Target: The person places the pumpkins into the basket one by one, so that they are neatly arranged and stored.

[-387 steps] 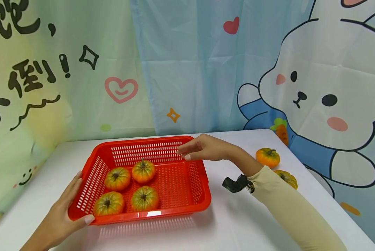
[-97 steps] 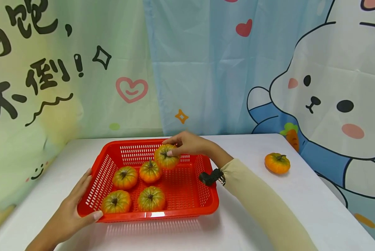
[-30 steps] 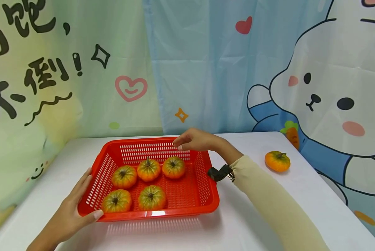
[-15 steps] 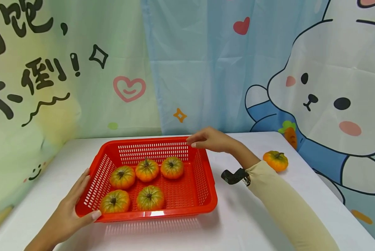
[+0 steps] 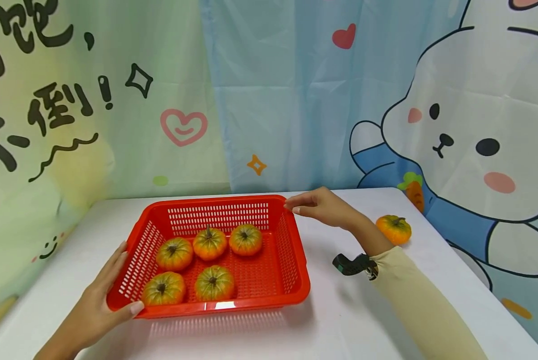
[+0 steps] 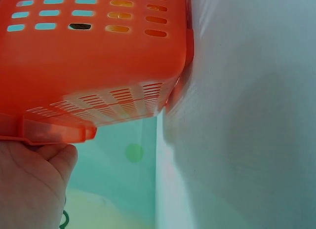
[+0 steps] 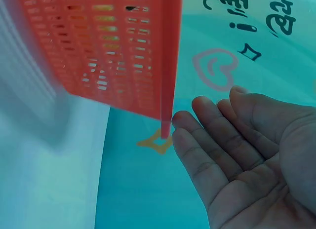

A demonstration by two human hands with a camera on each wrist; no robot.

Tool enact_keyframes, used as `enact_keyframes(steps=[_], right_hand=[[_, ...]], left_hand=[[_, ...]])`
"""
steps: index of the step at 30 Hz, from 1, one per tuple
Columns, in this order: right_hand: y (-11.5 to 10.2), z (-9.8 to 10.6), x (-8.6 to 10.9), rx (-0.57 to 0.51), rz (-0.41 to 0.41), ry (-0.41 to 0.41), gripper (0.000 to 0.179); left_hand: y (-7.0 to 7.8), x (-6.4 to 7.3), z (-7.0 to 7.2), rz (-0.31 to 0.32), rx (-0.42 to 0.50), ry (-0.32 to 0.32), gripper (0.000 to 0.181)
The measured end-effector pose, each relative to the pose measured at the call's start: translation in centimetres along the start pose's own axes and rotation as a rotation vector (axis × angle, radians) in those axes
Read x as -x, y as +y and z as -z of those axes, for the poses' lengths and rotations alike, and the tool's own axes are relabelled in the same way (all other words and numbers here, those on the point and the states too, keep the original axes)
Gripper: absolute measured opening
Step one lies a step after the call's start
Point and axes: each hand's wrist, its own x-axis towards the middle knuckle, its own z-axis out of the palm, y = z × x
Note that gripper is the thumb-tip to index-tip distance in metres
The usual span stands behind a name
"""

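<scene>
A red plastic basket with slotted walls stands on the table, holding several small orange-and-green pumpkins on its left and middle floor. My left hand grips its left front corner, thumb over the front rim and fingers along the left outer side. In the left wrist view, part of the left hand shows at the basket's rim. My right hand hovers by the back right corner with nothing in it. The right wrist view shows its palm and loosely bent fingers. One more pumpkin sits on the table beyond the right forearm.
A white-covered table bears everything. Behind it hangs a printed curtain with hearts, lettering and a cartoon rabbit. A dark wrist-worn device sticks out from the right cuff.
Earlier the right hand held a pumpkin over the basket; that pumpkin now rests in the back row inside. The right hand has since moved rightward, out over the rim. The left hand stays put.
</scene>
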Motion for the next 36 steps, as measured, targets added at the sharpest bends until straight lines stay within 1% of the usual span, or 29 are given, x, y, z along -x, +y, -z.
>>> enact_keyframes(steps=[5, 8, 13, 22, 29, 33, 36], right_hand=[[0.7, 0.2, 1.2, -0.003, -0.020, 0.046, 0.035], [1.1, 0.3, 1.9, -0.035, -0.034, 0.070, 0.035], [1.7, 0.4, 3.2, -0.093, -0.052, 0.125, 0.037], [3.4, 0.8, 5.4, -0.072, -0.058, 0.202, 0.040], [4.5, 1.3, 7.1, -0.058, -0.103, 0.272, 0.039], [4.9, 1.7, 7.8, -0.027, -0.109, 0.292, 0.041], [5.2, 2.2, 8.3, -0.004, -0.132, 0.319, 0.043]], left_hand=[[-0.1, 0.1, 0.0, -0.012, 0.007, 0.005, 0.101], [-0.2, 0.1, 0.0, -0.020, 0.012, 0.005, 0.102], [-0.2, 0.1, 0.1, -0.015, 0.009, 0.005, 0.101], [-0.1, 0.0, 0.0, -0.011, 0.007, 0.003, 0.101], [-0.2, -0.1, 0.2, -0.007, -0.001, -0.001, 0.100], [-0.2, 0.0, 0.2, -0.006, 0.008, -0.001, 0.101], [-0.1, -0.1, 0.1, -0.009, 0.014, -0.002, 0.101]])
